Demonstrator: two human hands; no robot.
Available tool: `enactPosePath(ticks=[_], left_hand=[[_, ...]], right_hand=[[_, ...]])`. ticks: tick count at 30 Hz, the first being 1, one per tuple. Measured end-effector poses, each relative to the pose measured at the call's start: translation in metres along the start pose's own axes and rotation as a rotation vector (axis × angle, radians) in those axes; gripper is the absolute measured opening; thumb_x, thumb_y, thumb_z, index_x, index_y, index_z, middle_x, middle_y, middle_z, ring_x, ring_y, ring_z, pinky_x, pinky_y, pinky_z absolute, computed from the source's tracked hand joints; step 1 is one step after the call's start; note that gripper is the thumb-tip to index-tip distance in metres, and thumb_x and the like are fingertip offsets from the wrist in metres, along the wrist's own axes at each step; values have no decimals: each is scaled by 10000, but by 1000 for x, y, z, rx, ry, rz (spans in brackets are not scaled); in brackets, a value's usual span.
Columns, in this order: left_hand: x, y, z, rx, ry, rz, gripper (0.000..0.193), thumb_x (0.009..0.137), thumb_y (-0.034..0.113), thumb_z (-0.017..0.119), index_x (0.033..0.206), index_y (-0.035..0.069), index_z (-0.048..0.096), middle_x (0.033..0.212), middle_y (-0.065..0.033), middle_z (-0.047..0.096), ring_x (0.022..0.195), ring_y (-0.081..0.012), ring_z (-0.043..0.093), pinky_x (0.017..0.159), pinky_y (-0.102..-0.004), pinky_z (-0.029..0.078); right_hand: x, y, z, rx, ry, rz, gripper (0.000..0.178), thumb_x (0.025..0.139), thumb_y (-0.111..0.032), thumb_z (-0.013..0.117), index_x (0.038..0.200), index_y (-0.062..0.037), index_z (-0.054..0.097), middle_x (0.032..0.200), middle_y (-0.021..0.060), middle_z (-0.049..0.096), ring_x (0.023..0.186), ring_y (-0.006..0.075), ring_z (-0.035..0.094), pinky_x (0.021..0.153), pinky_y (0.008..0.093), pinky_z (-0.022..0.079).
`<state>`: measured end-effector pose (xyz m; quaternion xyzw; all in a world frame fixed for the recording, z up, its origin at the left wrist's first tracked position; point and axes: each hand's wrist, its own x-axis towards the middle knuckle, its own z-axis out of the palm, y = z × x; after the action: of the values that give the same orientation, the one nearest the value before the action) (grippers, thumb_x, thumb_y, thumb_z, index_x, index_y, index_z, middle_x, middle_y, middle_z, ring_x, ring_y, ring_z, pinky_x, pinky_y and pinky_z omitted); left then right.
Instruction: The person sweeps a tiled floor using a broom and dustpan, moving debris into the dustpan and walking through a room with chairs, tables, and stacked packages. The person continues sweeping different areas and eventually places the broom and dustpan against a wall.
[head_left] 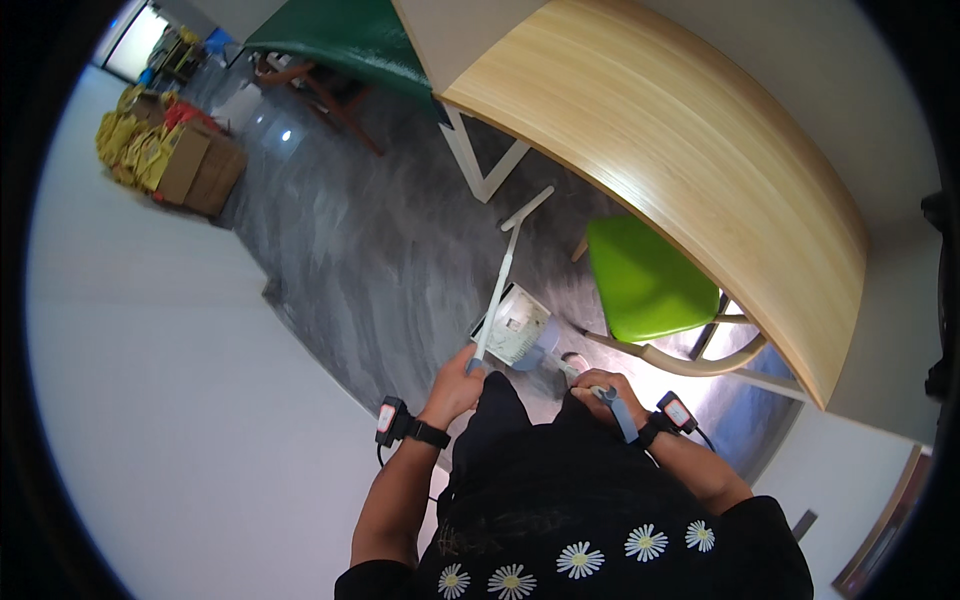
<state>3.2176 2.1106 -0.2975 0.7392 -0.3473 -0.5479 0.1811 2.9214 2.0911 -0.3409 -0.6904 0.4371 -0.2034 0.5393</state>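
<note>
My left hand (455, 388) is closed around the grey grip of a white long-handled broom (497, 300). The broom slants away from me, and its narrow crossbar head reaches the floor near the white table leg; bristles cannot be made out. A white dustpan (515, 328) with a see-through bluish part is in front of my legs, just right of the broom pole. My right hand (607, 393) grips the upper end of the dustpan's handle, with a grey-blue end piece sticking out by my wrist. Dirty marks show on the pan's surface.
A wood-topped table (660, 130) curves along the right, with a green-seated chair (650, 280) partly under it. A dark green table (345, 40) is at the far end. Cardboard boxes (205, 165) with yellow bundles stand by the white wall (180, 380) on my left.
</note>
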Motion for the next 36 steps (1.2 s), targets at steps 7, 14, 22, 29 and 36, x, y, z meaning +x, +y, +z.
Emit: enactPosePath(ticks=[7,14,22,29,36], left_hand=[[145,34,-71,434,-37,276,458,855,186,544,1301,80,549,1070,-241,657,1004,-406,625,847,-487,493],[285,78,-68,722,17,343,478,813,143,547,1284,58,551,1068,-236,669,1034,-408,624,883,-478,498],[253,51,-126,1011,-94,163,497,778,116,571,1269,77,505,994,-244,680,968,-429,648,828,-514,513],[151,-70,-102,1060,-163,61,498,819,192,531,1309,109,504,929,-231,687,911,-417,662,792,-520,518],[128,-48,-96,876,-34,307,495,847,214,540,1336,144,542,890,-215,683,860,-412,656,760,-538,512]], right_hand=[[51,-25,47,19,241,86,164,877,-138,652,854,23,675,927,159,701,849,298,687,799,361,545],[90,-43,56,23,383,205,120,836,-102,674,829,18,680,936,172,705,894,319,686,829,379,545],[97,-83,42,-24,409,315,147,854,-115,644,832,22,689,943,181,703,905,314,682,834,368,540],[44,12,54,-25,387,327,158,870,-117,618,834,21,685,915,170,701,865,314,680,817,366,543],[21,11,42,-3,356,269,155,874,-123,625,828,17,672,900,160,698,858,309,679,808,369,544]])
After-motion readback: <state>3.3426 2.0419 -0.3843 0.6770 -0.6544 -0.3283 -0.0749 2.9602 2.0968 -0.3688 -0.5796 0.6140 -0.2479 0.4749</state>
